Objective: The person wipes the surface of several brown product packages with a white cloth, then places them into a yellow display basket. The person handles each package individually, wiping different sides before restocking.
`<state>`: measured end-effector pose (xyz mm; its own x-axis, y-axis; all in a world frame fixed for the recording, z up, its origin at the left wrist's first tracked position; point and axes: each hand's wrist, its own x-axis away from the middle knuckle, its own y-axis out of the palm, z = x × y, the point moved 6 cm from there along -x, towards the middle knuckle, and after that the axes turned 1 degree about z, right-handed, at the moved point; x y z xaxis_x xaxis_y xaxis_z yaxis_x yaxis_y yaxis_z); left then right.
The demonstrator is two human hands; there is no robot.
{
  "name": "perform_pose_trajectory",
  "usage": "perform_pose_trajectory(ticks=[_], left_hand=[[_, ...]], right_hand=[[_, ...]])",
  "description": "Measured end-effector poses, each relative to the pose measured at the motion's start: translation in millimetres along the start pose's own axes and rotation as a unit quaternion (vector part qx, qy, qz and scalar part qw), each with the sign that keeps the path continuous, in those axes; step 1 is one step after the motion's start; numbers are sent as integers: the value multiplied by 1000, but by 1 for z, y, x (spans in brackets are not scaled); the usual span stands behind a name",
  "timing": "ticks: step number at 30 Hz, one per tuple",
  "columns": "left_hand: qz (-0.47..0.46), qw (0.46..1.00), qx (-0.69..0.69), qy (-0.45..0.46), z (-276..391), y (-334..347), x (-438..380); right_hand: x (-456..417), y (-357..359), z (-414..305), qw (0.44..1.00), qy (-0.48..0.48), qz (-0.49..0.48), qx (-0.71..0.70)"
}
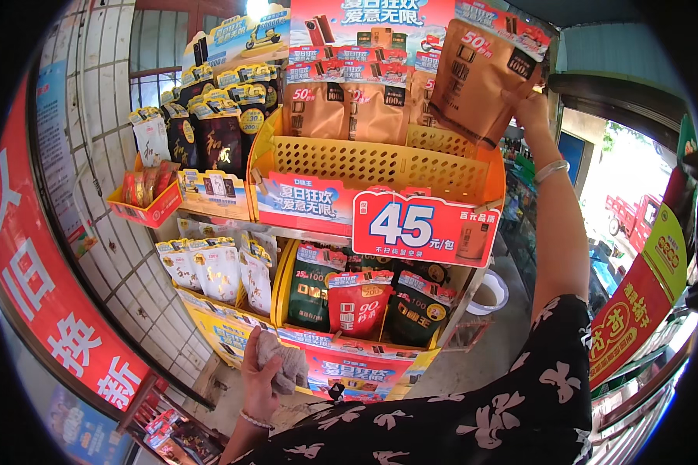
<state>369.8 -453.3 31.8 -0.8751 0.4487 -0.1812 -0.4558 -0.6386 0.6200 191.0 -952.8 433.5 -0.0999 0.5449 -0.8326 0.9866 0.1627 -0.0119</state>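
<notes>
My right hand [528,104] grips the lower right side of a large copper-brown snack pouch [471,87], held up above the right end of a yellow perforated bin [349,157]. Its printed front faces me. Down at lower left, a crumpled grey cloth [279,363] is bunched in my left hand [259,369], in front of the lower shelf. Two more brown pouches [315,110] stand side by side at the back of the bin, and another is partly hidden behind the raised one.
A red price sign [424,229] is fixed to the bin's front. Black pouches [215,131] and a small red box of sachets [145,212] are at left. Below stand white pouches [215,267], a red pouch [358,302] and green pouches [308,285]. A white basin [488,290] sits at right.
</notes>
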Motion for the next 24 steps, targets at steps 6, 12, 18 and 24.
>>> perform_pose_trajectory(ticks=[6, 12, 18, 24], left_hand=[[25, 999, 19, -21, -13, 6, -6], [22, 1000, 4, -14, -24, 15, -19], [24, 1000, 9, -12, -31, 28, -26], [30, 999, 1, -17, -46, 28, -41]], right_hand=[[-7, 29, 37, 993, 74, -93, 5], [-23, 49, 67, 973, 102, -206, -4], [-22, 57, 100, 955, 199, -218, 44], [-10, 71, 87, 925, 215, -299, 88]])
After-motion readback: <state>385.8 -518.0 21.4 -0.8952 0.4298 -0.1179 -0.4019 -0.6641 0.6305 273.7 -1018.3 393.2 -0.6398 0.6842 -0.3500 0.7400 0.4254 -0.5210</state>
